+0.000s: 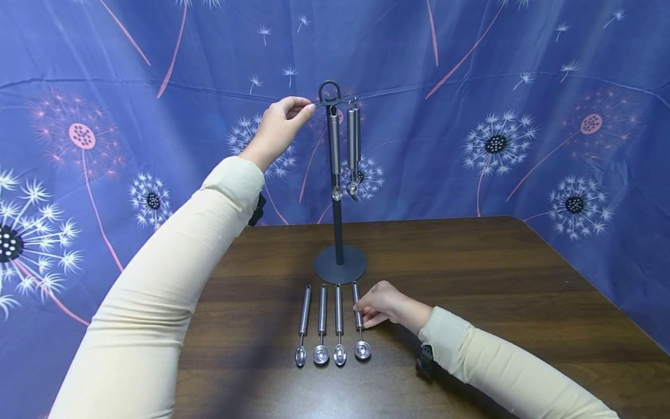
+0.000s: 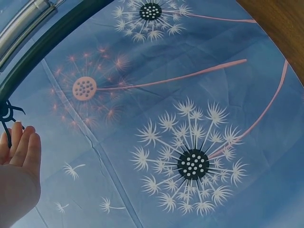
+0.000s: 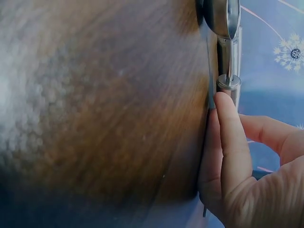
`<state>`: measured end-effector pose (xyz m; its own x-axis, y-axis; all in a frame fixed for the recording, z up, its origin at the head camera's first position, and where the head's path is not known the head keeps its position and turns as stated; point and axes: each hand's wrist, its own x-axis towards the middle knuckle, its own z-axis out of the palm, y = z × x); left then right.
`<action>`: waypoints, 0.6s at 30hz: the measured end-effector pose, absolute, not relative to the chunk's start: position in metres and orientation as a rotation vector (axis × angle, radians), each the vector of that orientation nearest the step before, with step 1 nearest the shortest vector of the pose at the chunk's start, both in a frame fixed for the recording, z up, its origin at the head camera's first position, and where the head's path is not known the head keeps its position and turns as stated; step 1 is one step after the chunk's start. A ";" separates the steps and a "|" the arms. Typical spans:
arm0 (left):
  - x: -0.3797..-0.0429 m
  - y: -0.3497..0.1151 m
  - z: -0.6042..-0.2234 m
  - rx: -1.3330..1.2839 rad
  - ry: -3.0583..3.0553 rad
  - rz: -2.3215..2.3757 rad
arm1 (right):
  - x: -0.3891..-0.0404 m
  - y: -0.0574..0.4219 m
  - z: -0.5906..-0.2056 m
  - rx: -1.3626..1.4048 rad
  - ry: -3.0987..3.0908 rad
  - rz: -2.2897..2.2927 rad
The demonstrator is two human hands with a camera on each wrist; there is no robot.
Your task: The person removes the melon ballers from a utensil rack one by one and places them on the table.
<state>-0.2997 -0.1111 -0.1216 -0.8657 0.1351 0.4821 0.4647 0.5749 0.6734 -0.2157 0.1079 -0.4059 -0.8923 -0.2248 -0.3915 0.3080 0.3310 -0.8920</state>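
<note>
My left hand (image 1: 280, 128) is raised to the top of a black stand (image 1: 338, 233) and pinches the tip of one of its hooks; the left wrist view shows the fingers (image 2: 31, 152) at that dark hook (image 2: 6, 114). Below, my right hand (image 1: 387, 304) holds the steel handle of a round-bowled spoon (image 1: 362, 350), the rightmost in a row on the table. In the right wrist view that spoon's bowl (image 3: 221, 16) stands beyond the fingers. To its left lie an oval spoon (image 1: 339, 355), a round one (image 1: 321, 355) and another oval one (image 1: 300, 356).
Metal utensils hang from the stand: one in front (image 1: 335, 139) and a pair (image 1: 353, 134) on the right. The stand's round base (image 1: 340, 265) sits on the brown wooden table (image 1: 450, 256). Behind it hangs a blue dandelion-print cloth (image 1: 419, 134).
</note>
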 end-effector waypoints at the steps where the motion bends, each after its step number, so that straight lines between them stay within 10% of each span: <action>1: -0.300 -0.111 -0.122 -0.487 -2.426 -1.202 | -0.216 0.108 -0.406 0.074 2.155 -1.591; 18: -0.298 -0.107 -0.122 -0.478 -2.394 -1.249 | -0.213 0.108 -0.408 0.073 2.171 -1.594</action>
